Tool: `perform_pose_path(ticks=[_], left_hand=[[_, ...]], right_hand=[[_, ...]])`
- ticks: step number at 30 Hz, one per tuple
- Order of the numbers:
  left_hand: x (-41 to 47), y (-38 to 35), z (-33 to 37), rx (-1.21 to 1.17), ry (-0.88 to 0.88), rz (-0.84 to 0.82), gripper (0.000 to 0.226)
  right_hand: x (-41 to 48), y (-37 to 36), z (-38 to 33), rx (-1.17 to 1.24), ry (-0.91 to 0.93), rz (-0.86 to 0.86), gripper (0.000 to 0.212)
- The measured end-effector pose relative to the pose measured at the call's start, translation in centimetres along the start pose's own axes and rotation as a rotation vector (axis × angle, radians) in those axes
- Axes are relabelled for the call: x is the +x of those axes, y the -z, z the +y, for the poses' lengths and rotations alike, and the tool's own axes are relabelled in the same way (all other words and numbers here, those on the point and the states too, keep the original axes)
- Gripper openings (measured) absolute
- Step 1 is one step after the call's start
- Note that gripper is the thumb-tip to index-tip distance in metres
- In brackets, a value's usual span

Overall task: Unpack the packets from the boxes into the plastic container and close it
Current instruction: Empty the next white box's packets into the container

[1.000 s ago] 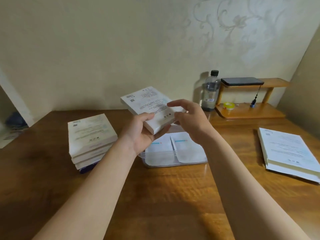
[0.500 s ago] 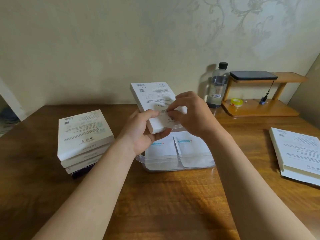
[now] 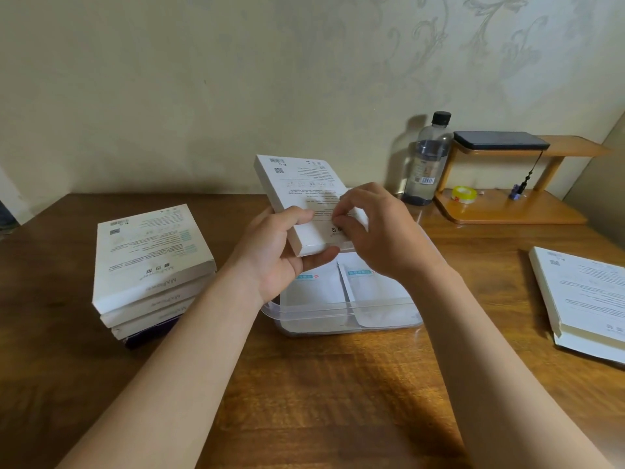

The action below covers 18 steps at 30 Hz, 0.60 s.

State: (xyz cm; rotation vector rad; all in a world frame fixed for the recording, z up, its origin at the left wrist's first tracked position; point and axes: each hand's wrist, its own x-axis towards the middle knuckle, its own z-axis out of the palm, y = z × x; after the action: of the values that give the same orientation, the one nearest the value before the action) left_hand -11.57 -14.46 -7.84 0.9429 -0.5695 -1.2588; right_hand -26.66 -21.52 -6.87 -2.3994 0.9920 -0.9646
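Box clamped in my left hand; right hand pinches its flap; risk: packets spill past container.

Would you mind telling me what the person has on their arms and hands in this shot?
Nothing is worn that can be seen. Both forearms are bare from the bottom edge of the picture to the wrists, with no sleeves in view. The left hand and the right hand have no gloves, and no watch, bracelet or ring shows on the sides facing the camera.
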Motion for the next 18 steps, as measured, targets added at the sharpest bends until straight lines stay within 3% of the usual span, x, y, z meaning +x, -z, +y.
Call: perform_pose_path(ticks=[6, 12, 18], left_hand=[[-0.1, -0.2, 0.1, 0.002, 0.017, -0.022, 0.031], [-0.4, -0.2, 0.2, -0.042, -0.004, -0.068, 0.025], [-0.7, 0.3, 0.7, -0.098, 0.003, -0.089, 0.026]], right_hand=[[0.0, -1.0, 0.3, -0.079, 0.043, 0.027, 0.009], [-1.0, -1.6, 0.8, -0.081, 0.155, 0.201, 0.008], [-2.3, -1.9, 0.6, -0.071, 0.173, 0.265, 0.010]])
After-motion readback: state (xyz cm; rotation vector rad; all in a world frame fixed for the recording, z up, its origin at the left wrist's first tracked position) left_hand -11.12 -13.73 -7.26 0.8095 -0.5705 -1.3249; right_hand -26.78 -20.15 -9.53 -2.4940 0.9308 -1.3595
